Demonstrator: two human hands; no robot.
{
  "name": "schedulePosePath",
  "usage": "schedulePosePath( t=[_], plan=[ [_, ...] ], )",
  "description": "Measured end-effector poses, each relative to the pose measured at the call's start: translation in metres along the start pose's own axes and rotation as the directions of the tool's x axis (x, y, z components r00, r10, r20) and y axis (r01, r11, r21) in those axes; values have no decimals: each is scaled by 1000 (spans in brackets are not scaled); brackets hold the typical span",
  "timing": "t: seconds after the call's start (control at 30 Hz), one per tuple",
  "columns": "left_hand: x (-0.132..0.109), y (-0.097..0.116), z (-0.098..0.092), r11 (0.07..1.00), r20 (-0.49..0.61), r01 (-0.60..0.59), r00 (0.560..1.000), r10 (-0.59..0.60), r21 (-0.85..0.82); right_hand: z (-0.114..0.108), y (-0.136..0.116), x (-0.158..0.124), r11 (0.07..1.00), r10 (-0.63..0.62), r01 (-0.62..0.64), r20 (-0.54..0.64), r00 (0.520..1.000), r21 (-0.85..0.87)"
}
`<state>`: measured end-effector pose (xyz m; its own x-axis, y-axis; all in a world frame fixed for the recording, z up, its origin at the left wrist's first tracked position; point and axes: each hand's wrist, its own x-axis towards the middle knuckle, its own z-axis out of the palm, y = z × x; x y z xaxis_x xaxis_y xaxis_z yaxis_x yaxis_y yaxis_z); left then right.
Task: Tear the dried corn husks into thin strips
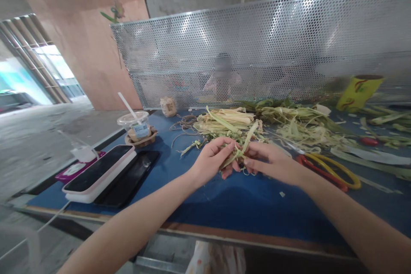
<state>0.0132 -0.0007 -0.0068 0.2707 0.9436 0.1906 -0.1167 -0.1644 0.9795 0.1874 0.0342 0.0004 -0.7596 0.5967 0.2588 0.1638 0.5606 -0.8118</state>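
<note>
Over the near middle of the table, both hands meet on a small knot of pale green corn husk strips [239, 153]. My left hand [215, 156] pinches its left side between thumb and fingers. My right hand [265, 158] is closed on its right side. One strip sticks up between the hands, and the fingers partly hide the rest. Just behind lies a bundle of cut yellowish husk strips [227, 117]. Scissors [334, 169] with yellow and red handles rest beside my right forearm.
The blue table [205, 205] has phones [99, 169] and a lidded cup with a straw [136, 126] on the left. Loose husks [298, 122] spread over the right, near a yellow tube [359, 92]. A perforated metal screen [257, 47] stands behind; a person shows dimly through it.
</note>
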Motion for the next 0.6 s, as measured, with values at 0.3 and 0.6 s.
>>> schedulePosePath(
  t=[0.3,0.6],
  plan=[
    [-1,-4,9,990,-78,-36,996,47,135,25,4,11,961,92,6,-338,936,278],
    [-2,2,0,653,-53,-180,946,320,735,24,15,9,999,36,-29,-420,907,23]
  ],
)
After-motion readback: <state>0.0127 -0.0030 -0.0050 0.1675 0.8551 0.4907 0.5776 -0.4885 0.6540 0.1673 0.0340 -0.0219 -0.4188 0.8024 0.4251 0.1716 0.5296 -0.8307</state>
